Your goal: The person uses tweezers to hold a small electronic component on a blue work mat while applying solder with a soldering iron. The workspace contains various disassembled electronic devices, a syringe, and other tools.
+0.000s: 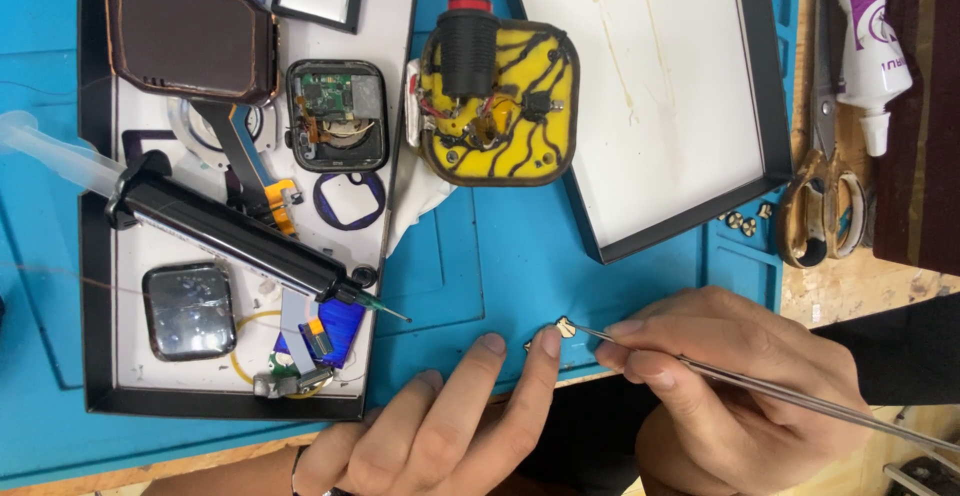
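Head view: right hand (730, 376) pinches slim steel tweezers (760, 388), tips closed on tiny brass-coloured part (565, 328) on blue silicone work mat (480, 256). Left hand (440, 426) holds nothing, fingertip pressed beside part, apparently steadying it. Black syringe (230, 231) rests in tray (95, 256) at 9 o'clock; yellow-and-black circuit module (500, 101) at 12.

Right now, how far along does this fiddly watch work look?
Done: the smartwatch case lies open in the black tray, its cracked screen set apart. In hand: the right hand holds tweezers to a tiny gold part, which the left hand steadies. Left: more gold parts wait by the scissors.
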